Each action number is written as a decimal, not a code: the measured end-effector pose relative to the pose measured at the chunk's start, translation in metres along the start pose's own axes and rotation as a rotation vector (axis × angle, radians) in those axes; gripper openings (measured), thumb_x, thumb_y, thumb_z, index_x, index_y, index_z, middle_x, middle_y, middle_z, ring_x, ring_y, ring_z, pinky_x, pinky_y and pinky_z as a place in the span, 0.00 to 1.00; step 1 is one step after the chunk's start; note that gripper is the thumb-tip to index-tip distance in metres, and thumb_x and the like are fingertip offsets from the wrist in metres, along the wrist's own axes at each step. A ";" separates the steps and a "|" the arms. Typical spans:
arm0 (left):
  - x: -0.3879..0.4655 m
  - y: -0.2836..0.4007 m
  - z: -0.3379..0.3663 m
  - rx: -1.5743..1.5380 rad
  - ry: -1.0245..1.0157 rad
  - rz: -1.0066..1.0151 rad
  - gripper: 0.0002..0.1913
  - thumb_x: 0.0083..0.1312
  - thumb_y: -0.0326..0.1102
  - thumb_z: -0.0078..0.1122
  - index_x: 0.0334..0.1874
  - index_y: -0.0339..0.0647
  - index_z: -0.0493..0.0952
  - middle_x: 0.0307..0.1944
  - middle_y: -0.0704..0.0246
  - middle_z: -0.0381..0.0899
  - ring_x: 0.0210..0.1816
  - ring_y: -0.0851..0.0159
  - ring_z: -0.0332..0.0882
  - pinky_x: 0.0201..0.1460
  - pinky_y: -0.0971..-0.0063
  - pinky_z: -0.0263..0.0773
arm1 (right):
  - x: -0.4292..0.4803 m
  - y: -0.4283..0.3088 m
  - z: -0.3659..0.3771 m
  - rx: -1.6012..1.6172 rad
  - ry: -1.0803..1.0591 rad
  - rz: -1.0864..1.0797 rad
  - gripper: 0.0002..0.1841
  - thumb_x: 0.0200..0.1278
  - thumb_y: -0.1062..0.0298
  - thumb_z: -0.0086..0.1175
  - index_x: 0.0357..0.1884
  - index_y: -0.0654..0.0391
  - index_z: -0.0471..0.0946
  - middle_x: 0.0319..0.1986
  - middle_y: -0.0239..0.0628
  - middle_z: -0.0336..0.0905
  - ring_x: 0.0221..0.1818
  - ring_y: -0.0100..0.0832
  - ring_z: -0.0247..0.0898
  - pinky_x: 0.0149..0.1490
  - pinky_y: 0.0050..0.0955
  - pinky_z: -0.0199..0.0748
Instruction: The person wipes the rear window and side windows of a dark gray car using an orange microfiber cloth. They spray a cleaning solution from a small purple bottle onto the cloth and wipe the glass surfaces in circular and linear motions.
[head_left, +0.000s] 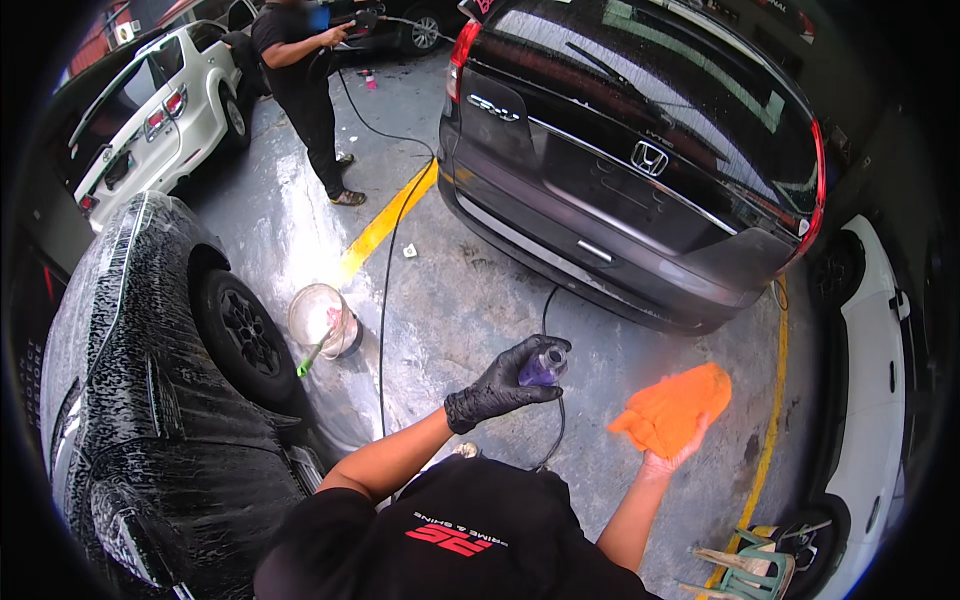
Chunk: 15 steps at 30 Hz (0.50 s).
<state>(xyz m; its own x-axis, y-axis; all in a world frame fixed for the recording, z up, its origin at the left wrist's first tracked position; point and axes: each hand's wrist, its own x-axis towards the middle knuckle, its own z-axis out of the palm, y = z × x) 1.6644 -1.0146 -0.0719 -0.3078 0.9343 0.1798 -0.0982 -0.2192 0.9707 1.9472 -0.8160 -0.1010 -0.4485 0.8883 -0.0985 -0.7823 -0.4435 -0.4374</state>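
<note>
My left hand (499, 382), in a black glove, grips a small clear bottle (541, 367) of purple liquid. The bottle's open neck faces up towards me, and no cap shows on it. An orange microfibre cloth (679, 409) lies bunched over my bare right hand (682, 448), which holds it from below; most of the fingers are hidden. Both hands are in the air over the concrete floor, apart from each other. Beyond them stands the rear of a dark grey Honda CR-V (600, 195), its paint and glass wet in places. Neither hand touches the car.
Left of me is a foam-covered dark vehicle (150, 360). A bucket (349, 334) holds a green-handled brush (311, 358). A black hose (385, 315) crosses the floor. Another person (300, 90) holds a spray gun. A white car (874, 360) and green plastic chair (750, 566) stand right.
</note>
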 end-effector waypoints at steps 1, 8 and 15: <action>-0.003 -0.002 -0.005 0.023 0.019 0.028 0.37 0.65 0.29 0.81 0.77 0.43 0.72 0.61 0.71 0.83 0.65 0.70 0.79 0.73 0.68 0.73 | -0.005 0.011 -0.020 -0.019 0.064 0.021 0.35 0.75 0.51 0.59 0.78 0.58 0.71 0.70 0.46 0.79 0.70 0.53 0.77 0.76 0.59 0.74; 0.008 -0.020 -0.028 0.244 -0.030 -0.040 0.36 0.69 0.31 0.77 0.77 0.45 0.68 0.65 0.69 0.76 0.67 0.67 0.73 0.73 0.68 0.70 | -0.045 0.044 -0.010 -0.205 0.190 0.125 0.31 0.63 0.65 0.61 0.70 0.61 0.76 0.63 0.47 0.83 0.64 0.50 0.82 0.68 0.55 0.81; 0.046 -0.024 0.007 0.660 -0.191 0.060 0.33 0.63 0.31 0.69 0.71 0.42 0.67 0.60 0.52 0.80 0.61 0.43 0.83 0.64 0.53 0.78 | -0.039 0.033 -0.011 -0.298 0.101 0.202 0.30 0.62 0.71 0.57 0.69 0.64 0.77 0.60 0.47 0.85 0.59 0.46 0.86 0.64 0.47 0.85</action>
<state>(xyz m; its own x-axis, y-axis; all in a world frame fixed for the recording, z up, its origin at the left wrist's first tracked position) 1.6588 -0.9641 -0.0858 -0.1168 0.9723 0.2026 0.5289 -0.1117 0.8413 1.9435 -0.8645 -0.1212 -0.5248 0.8002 -0.2904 -0.5157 -0.5703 -0.6394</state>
